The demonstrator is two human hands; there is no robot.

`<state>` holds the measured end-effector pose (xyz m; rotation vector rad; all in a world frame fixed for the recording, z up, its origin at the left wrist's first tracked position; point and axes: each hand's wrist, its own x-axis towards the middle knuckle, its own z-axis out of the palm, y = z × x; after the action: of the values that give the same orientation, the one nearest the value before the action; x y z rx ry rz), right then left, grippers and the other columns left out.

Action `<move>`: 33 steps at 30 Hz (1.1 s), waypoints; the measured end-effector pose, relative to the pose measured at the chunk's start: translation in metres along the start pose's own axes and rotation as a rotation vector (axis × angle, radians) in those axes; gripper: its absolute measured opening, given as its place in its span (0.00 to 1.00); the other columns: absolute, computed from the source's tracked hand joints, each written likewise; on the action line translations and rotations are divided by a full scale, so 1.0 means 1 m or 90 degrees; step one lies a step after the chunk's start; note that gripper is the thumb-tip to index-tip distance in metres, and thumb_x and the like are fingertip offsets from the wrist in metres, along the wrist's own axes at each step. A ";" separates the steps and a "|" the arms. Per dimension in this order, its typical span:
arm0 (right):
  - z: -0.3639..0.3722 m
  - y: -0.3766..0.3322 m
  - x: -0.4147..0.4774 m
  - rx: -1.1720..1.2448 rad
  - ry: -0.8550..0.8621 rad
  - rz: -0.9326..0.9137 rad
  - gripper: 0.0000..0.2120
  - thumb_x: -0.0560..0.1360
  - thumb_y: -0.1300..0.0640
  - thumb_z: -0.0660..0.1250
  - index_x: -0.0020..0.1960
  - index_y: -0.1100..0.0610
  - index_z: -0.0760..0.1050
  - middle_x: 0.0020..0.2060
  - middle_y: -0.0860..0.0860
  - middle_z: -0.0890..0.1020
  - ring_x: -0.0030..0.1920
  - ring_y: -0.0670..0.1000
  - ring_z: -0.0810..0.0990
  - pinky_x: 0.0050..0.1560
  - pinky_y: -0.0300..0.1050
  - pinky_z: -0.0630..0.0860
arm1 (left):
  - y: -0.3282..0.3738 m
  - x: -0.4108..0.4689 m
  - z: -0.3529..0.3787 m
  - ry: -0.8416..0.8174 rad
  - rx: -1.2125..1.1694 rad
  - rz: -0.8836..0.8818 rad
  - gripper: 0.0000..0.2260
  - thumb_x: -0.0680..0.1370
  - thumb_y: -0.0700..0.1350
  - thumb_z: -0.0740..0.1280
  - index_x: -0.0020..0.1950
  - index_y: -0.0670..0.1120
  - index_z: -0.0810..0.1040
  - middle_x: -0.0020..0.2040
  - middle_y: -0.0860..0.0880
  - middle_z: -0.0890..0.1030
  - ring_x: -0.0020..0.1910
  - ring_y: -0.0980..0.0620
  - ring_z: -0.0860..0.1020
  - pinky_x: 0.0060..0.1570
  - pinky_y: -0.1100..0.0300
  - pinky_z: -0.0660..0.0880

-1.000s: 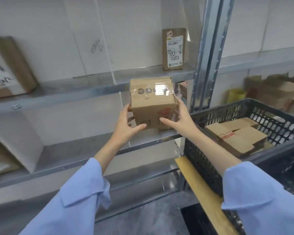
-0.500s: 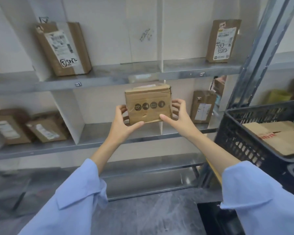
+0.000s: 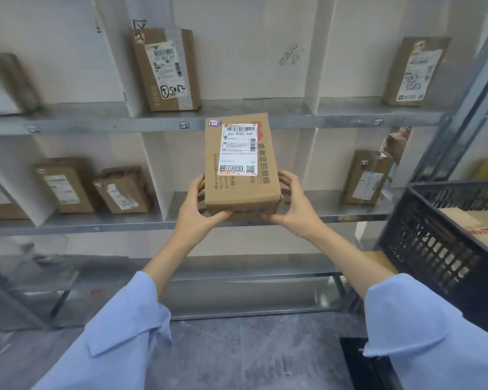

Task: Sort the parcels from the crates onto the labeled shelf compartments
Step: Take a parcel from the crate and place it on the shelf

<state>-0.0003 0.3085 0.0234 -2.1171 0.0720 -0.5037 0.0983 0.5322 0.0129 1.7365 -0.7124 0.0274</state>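
- While both hands clasp it from below, the parcel stands on end in the air, its lower end between the palms and its printed face toward the camera.
- The left hand grips the lower left corner, thumb under the bottom edge and fingers curled behind. The right hand grips the lower right corner the same way.
- Above the grip, a white shipping label covers much of the face, and a handwritten mark reading "1-2" sits at the top left corner.
- Behind the parcel's top runs a metal shelf edge, with a small tag reading "1-3" just left of the parcel.
- Up and left of the grip, a tall box stands on the upper shelf; a second tall box stands up and far right.
- About level with the grip, two small boxes sit in a compartment to the left, and a lone box sits to the right.
- Right of the grip and slightly lower, a dark crate holds more brown cartons.
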 end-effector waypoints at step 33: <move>0.129 -0.080 0.102 0.133 -0.177 -0.108 0.47 0.71 0.44 0.76 0.79 0.45 0.49 0.75 0.40 0.62 0.70 0.43 0.66 0.72 0.53 0.67 | -0.011 -0.014 -0.133 0.210 0.192 0.004 0.47 0.68 0.38 0.79 0.79 0.47 0.55 0.73 0.52 0.68 0.67 0.63 0.69 0.60 0.73 0.69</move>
<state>0.1306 0.4309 0.0594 -1.9759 -0.3077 -0.2961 0.1378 0.6576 0.0377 1.9550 -0.4865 0.4345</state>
